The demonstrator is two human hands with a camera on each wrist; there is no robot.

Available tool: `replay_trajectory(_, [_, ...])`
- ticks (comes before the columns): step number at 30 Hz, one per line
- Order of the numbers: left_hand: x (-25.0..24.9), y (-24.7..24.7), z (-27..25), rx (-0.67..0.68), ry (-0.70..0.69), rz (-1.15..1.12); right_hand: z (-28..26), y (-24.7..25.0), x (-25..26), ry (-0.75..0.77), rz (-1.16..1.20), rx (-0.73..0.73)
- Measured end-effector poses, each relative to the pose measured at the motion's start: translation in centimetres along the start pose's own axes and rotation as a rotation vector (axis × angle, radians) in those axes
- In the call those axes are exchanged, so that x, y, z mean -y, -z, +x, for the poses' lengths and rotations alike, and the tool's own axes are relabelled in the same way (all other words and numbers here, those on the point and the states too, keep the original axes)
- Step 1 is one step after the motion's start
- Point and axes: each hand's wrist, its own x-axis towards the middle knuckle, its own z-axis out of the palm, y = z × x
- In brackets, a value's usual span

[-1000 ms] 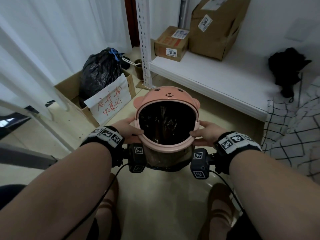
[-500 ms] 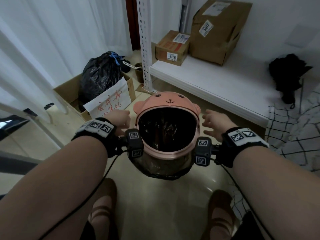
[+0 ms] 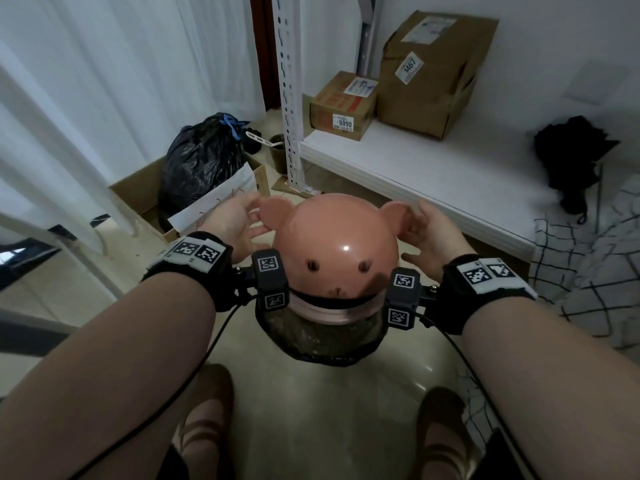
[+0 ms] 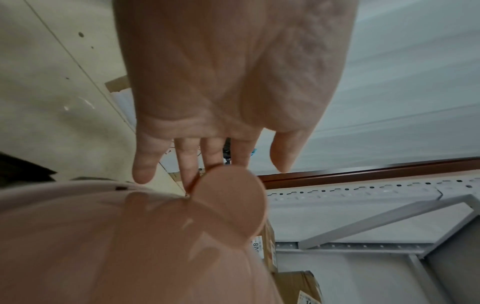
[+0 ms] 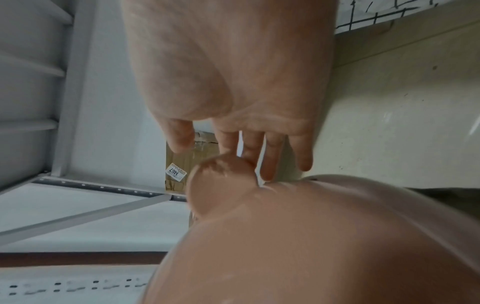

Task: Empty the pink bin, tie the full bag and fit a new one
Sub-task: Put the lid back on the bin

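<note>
From the head view, the pink bin [image 3: 341, 261] is now sitting on the floor between my wrists with its domed bear lid [image 3: 337, 244] closed; a second ago that lid was tipped up and I was looking into the black-lined mouth, thumbs on the rim. My left hand [image 3: 232, 220] and right hand [image 3: 429, 233] are now flanking the dome, each beside one of the round ears, fingers loosely spread and gripping nothing. The edge of the black liner bag [image 3: 322, 344] is folding out under the lid over the bin's near side. Back left, a cardboard box [image 3: 138, 192] on the floor is holding a tied black rubbish bag [image 3: 201, 161] with a white sheet leaning against it. On the white shelf [image 3: 415, 168], two taped cardboard parcels are standing closed.

In the left wrist view, my left hand [image 4: 223, 86] is hanging open, fingertips just beside the lid's ear [image 4: 233, 199]; I cannot tell if they are touching it.

In the right wrist view, my right hand [image 5: 233, 82] is open too, its fingers reaching down behind the other ear [image 5: 221, 185] to the dome.
</note>
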Motion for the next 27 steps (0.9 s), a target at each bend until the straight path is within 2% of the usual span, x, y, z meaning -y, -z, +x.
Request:
replay_trajectory(8, [2.9,1.0,-1.8,0.034,0.068,0.159,-2.8,0.8,-1.5,-0.143,-0.100,0.046])
replay_trajectory(11, [4.0,0.9,-2.2,0.082,0.162,0.191,-3.7,0.7,-1.6,-0.188,-0.228,0.123])
replay_trajectory(13, [4.7,0.8,-2.6,0.149,0.245,0.244,-4.1,0.5,-2.0,-0.230,-0.213,0.199])
replay_trajectory(15, [5.0,1.1,-2.5,0.119,0.274,0.299,-4.2,0.4,-2.3,-0.222,-0.209,0.216])
replay_trajectory(18, [4.9,2.0,-1.4,0.020,0.226,0.287,-3.7,0.1,-2.4,-0.189,-0.142,0.192])
replay_trajectory(22, [4.4,2.5,-1.1,-0.033,0.172,0.119,-2.7,-1.0,-2.4,-0.178,-0.078,0.167])
replay_trajectory(27, [3.5,2.9,0.6,-0.056,0.128,0.062,0.0,-4.2,-2.2,-0.104,-0.164,0.078])
